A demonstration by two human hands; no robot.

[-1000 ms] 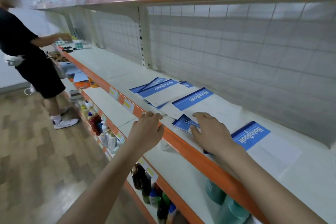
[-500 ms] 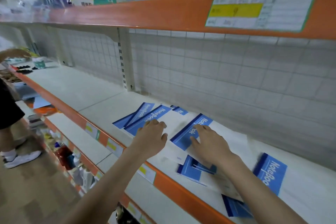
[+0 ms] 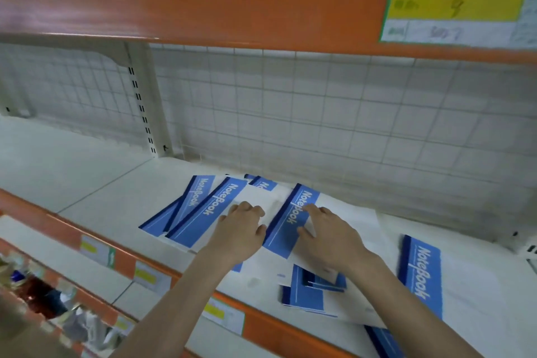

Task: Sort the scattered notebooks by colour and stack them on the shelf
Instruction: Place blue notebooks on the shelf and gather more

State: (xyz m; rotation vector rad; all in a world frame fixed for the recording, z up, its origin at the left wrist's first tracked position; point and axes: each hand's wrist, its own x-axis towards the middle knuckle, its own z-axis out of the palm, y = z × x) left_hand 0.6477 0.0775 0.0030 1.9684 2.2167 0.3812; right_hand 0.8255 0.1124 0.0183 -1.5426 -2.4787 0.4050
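Several white notebooks with blue "NoteBook" bands lie scattered and overlapping on the white shelf [image 3: 87,171]. My left hand [image 3: 239,229] rests palm down, fingers spread, on the white part of one notebook [image 3: 203,212]. Just to its right, my right hand [image 3: 328,232] presses flat on the middle notebook [image 3: 286,221], fingertips on its blue band. Another notebook [image 3: 421,273] lies to the right, and smaller blue ones [image 3: 305,291] sit near the front edge, partly under my right forearm. Neither hand grips anything.
An orange upper shelf [image 3: 203,9] with a yellow price label [image 3: 456,6] overhangs closely. A wire grid back panel [image 3: 319,113] closes the rear. The orange front lip [image 3: 270,328] carries price tags; a lower shelf [image 3: 58,293] holds blurred goods.
The view has moved closer and tilted up toward the shelf. Both hands have slid forward onto the notebooks, the right from the small front ones to the middle notebook's blue band.
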